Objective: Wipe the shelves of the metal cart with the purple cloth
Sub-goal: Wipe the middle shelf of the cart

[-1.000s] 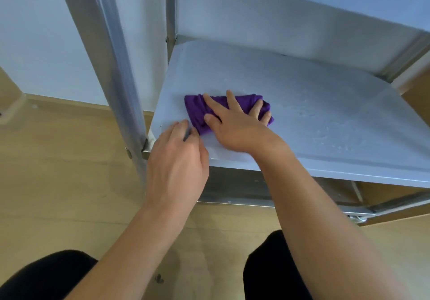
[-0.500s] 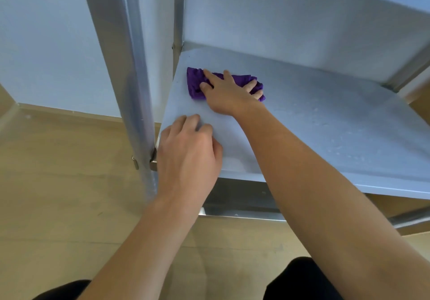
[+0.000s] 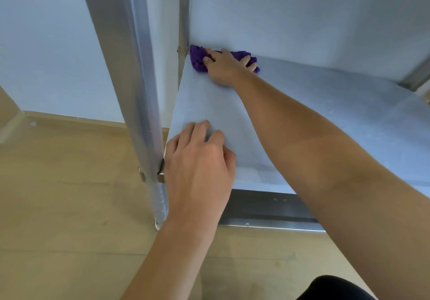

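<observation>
Purple cloth (image 3: 197, 59) looks soft and light, so we pin it under our right hand (image 3: 223, 67), fingers spread, left hand (image 3: 200, 165) resting slack on the shelf (image 3: 337, 118).

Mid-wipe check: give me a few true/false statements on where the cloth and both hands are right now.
1. The purple cloth sits in the far left corner of the shelf. True.
2. The right hand presses down on the purple cloth. True.
3. The left hand grips the purple cloth too. False: it rests on bare shelf near the front edge, beside the front post.
4. The purple cloth hangs over the shelf's front edge. False: it lies on the shelf at the back.
</observation>
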`<state>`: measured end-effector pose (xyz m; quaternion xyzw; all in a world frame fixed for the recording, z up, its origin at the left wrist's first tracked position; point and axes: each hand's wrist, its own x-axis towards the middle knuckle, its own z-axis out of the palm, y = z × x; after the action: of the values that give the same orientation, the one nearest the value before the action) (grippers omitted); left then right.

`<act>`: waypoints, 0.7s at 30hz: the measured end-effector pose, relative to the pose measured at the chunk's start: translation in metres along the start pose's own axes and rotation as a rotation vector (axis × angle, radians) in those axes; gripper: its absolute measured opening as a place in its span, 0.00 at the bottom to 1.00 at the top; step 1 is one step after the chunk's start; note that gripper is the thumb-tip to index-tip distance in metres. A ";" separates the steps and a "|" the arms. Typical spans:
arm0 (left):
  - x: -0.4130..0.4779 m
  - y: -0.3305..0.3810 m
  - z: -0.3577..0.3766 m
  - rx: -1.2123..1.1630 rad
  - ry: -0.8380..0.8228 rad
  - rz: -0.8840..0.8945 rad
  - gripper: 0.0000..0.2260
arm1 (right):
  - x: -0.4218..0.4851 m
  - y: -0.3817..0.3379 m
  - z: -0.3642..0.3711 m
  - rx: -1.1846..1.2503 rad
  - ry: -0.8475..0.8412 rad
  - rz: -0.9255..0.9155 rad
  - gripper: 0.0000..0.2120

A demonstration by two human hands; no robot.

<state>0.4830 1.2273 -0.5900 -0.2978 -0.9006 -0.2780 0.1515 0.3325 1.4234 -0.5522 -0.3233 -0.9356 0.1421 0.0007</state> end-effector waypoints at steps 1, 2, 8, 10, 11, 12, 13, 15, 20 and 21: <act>0.000 -0.001 0.000 0.001 0.003 0.001 0.09 | 0.001 0.002 -0.001 0.005 -0.009 -0.013 0.23; 0.000 -0.001 -0.001 0.006 0.002 0.003 0.09 | 0.000 0.006 -0.002 0.005 -0.015 -0.032 0.23; 0.001 0.003 -0.004 0.022 -0.008 0.026 0.12 | -0.045 0.038 -0.003 -0.017 -0.041 -0.118 0.23; 0.000 0.002 -0.002 0.033 -0.007 0.029 0.12 | -0.078 0.052 0.002 -0.025 -0.013 -0.157 0.23; 0.000 0.002 -0.001 0.036 -0.007 0.027 0.12 | -0.097 0.059 0.004 -0.025 0.016 -0.169 0.24; 0.001 0.002 -0.001 0.039 -0.003 0.024 0.12 | -0.116 0.065 0.006 -0.023 0.049 -0.168 0.24; 0.001 0.002 -0.001 0.045 0.003 0.023 0.11 | -0.135 0.069 0.008 -0.015 0.075 -0.149 0.23; 0.001 0.002 -0.001 0.061 0.008 0.033 0.09 | -0.168 0.073 0.009 -0.006 0.094 -0.102 0.22; 0.001 0.005 -0.003 0.081 -0.036 0.043 0.09 | -0.182 0.080 0.005 0.025 0.069 -0.089 0.22; 0.001 0.008 -0.004 0.088 -0.053 0.039 0.09 | -0.181 0.082 0.004 0.036 0.056 -0.089 0.22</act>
<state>0.4880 1.2303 -0.5830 -0.3155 -0.9097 -0.2271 0.1460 0.5250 1.3746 -0.5615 -0.2852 -0.9459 0.1494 0.0391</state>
